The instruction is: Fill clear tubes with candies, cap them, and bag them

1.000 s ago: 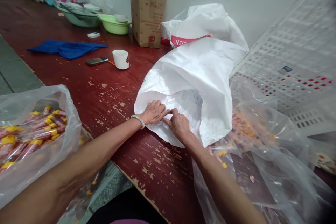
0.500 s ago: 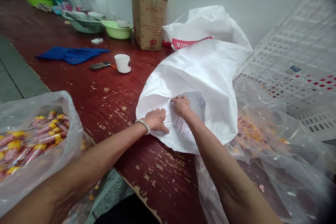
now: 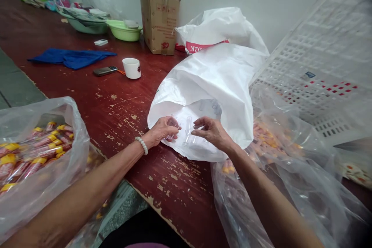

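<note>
A large white sack (image 3: 212, 66) lies on the red table with its mouth facing me. Small clear plastic tubes (image 3: 188, 126) rest on the sack's inner surface at the opening. My left hand (image 3: 165, 130), with a beaded bracelet on the wrist, is at the left of the mouth, fingers curled round a clear tube. To the right of the loose tubes is my right hand (image 3: 209, 131), its thumb and fingers apart, with nothing visible between them.
A plastic bag (image 3: 78, 128) of yellow-capped tubes stands at the left, another clear bag (image 3: 270, 139) at the right. Farther back are a white cup (image 3: 132, 68), a phone (image 3: 105, 70), a blue cloth (image 3: 72, 58), a carton (image 3: 162, 23) and a white basket (image 3: 314, 77).
Both hands have lifted from the sack's inner surface and moved apart. My left hand has closed on a clear tube. The loose tubes between the hands show more clearly.
</note>
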